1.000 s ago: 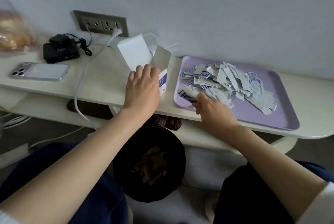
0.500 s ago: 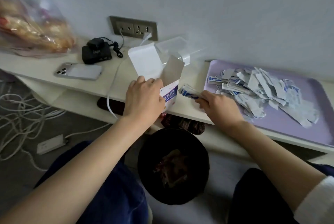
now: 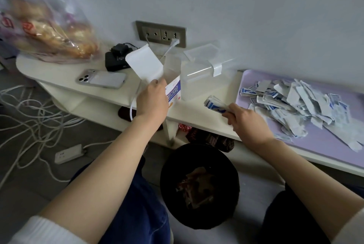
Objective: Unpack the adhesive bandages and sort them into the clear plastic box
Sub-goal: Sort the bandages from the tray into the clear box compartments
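My left hand [image 3: 152, 99] grips an open white cardboard bandage carton [image 3: 173, 90] with blue print, standing on the shelf with its flap [image 3: 144, 65] raised. My right hand [image 3: 247, 123] pinches a small stack of blue-and-white wrapped bandages [image 3: 214, 104], held above the shelf just right of the carton. A clear plastic box [image 3: 199, 78] with its lid open stands right behind the carton, against the wall. A loose heap of wrapped bandages [image 3: 295, 103] lies on the purple tray [image 3: 334, 145] at the right.
A phone [image 3: 101, 80], a black charger [image 3: 117, 60] and a bag of bread [image 3: 47, 30] sit on the white shelf's left end. A wall socket [image 3: 160, 33] is behind. Below me stands a black bin [image 3: 200, 184]; cables and a power strip [image 3: 68, 153] cover the floor at left.
My right hand lifted a stack of bandages off the tray and carried it left toward the carton. The left hand kept its hold on the carton. The view shifted left.
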Demonstrator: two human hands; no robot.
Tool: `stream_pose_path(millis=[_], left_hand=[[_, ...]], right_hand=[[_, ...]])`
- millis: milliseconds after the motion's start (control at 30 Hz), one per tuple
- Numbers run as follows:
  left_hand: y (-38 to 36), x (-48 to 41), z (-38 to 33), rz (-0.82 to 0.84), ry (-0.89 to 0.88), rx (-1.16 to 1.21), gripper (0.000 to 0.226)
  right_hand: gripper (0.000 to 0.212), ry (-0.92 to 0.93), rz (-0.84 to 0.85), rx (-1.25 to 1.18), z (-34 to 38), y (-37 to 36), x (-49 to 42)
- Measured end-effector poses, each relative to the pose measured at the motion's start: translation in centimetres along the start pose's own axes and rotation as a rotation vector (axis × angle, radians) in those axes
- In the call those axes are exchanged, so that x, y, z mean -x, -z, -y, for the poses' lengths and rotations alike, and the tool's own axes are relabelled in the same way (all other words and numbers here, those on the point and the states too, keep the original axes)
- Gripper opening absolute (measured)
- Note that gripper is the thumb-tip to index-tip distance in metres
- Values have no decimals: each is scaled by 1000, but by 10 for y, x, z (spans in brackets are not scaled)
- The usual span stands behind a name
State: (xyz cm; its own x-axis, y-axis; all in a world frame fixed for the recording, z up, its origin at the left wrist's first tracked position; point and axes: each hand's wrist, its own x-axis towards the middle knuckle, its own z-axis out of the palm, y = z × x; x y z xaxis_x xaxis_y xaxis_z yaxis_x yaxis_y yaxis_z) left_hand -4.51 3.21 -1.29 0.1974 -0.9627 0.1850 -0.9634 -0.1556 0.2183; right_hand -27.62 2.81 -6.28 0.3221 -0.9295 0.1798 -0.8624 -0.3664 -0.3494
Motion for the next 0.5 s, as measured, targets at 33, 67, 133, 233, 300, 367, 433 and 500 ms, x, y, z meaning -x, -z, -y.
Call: stream_pose_path(millis=[33,67,133,233,300,367,433,500], left_hand=[[-1,-2,-1,0,-2,16,20],[-2,-4,-1,-4,-7,27,20],[-3,-6,1,-15,-15,49,19],[-1,-8,3,-16,-2,22,21],[2,-8,2,-74,-27,-91,27],[4,-3,-5,-219,-97,-145,31],[6,7,-14,-330,-197,-55,28],[2,17,-22,-195,-271,98,21]], right_hand=[[21,-6,13,8,-2,-1,0],[21,-17,24,18,-4,-2,0],[21,-41,26,20,-6,-2,0],[19,-63,26,2,-7,-2,1],[18,-58,38,0,-5,-3,1],[19,-55,59,5,-4,-6,1],[22,-40,62,71,-3,-7,0],[25,0,23,143,-1,-7,0]])
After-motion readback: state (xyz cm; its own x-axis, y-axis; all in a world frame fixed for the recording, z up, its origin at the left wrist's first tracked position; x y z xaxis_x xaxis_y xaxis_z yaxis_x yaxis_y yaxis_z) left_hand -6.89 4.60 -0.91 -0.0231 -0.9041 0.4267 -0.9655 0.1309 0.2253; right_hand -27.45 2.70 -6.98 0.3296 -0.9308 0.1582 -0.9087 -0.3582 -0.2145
